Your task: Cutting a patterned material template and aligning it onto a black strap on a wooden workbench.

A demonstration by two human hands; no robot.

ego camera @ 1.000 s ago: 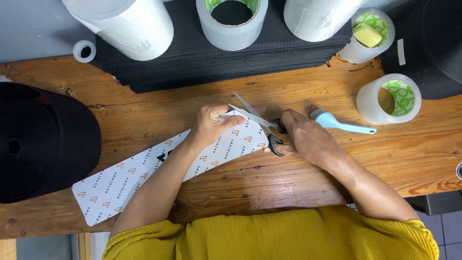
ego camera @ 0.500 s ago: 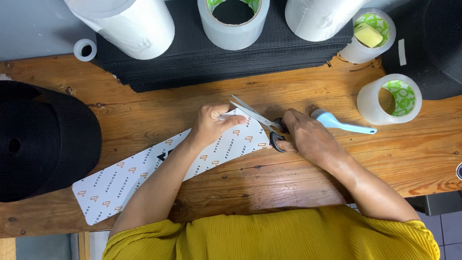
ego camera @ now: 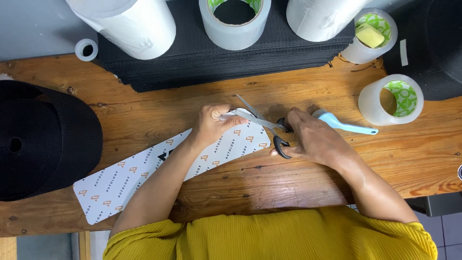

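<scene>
Scissors (ego camera: pixel 262 121): black-handled, blades parted over the upper end of the white printed strip (ego camera: pixel 163 166), gripped through the handles.
Right hand (ego camera: pixel 313 139): fingers closed around the scissor handles, just right of the strip's end.
Left hand (ego camera: pixel 214 125): fingers pinched on the strip's upper edge, pressing it against the wooden table (ego camera: pixel 288 183).
Strip: laid diagonally from lower left to centre, patterned with small orange and grey marks.
Light blue tool (ego camera: pixel 344 126): lying just behind the right hand.
Clear tape rolls (ego camera: pixel 392 98): stood at the right and along the back.
Black webbing roll (ego camera: pixel 41 139): at the left edge.
Dark mat stack (ego camera: pixel 216 62): behind the hands.
</scene>
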